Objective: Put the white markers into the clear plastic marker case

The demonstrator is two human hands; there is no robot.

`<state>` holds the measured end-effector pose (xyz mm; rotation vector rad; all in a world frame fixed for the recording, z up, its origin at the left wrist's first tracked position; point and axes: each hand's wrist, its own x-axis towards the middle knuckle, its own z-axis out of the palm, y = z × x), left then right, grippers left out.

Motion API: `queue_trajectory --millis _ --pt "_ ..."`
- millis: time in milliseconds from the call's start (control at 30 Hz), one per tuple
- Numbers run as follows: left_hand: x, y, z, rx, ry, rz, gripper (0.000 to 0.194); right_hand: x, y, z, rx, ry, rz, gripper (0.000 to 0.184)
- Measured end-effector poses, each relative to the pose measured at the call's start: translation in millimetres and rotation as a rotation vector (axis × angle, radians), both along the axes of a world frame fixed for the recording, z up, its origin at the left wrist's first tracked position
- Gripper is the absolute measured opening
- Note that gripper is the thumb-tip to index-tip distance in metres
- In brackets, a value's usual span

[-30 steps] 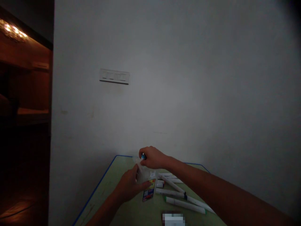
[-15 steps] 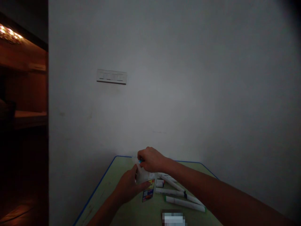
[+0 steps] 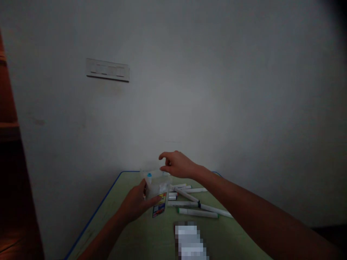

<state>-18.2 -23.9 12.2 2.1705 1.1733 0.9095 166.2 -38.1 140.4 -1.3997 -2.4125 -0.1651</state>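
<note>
My left hand [image 3: 135,203] is wrapped round a clear plastic container [image 3: 158,188] with a colourful label [image 3: 159,205] on its near side. Inside the container stands a marker with a blue end [image 3: 149,176]. Above the container's right side hovers my right hand [image 3: 179,164], thumb and forefinger apart with nothing between them. To the right of the container lie several loose white markers; the nearest is a green-ended marker [image 3: 197,212]. Another marker [image 3: 183,204] with a dark end lies just behind it.
A pale green table [image 3: 130,238] with a blue edge stands against a grey wall [image 3: 217,90]. A phone-like object [image 3: 189,240] with a blurred face lies at the near side. A switch panel [image 3: 107,70] is on the wall, upper left.
My right hand has let go of the blue-ended marker and lifted up off the container. My left hand still holds the container. The whole view has shifted.
</note>
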Motion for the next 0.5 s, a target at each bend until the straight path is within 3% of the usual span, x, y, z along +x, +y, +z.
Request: queue_trajectory --millis 100,167,267,367,500 --pt "-1 1 0.3 -0.002 0.009 -0.001 0.062 44 3 -21.5 -0.043 -0.043 -0.150 0.030" --pt "-1 2 0.7 -0.003 0.017 0.001 0.062 74 7 -44.4 -0.127 -0.181 -0.322 0.027" --pt "-1 2 0.8 -0.015 0.026 -0.010 0.062 111 14 -79.5 -0.195 -0.231 -0.435 0.026" --pt "-2 3 0.4 -0.016 0.027 -0.019 0.062 134 21 -105.8 -0.243 -0.257 -0.486 0.029" --pt "-2 2 -0.1 -0.014 0.033 -0.011 0.062 144 27 -127.3 -0.299 -0.298 -0.469 0.037"
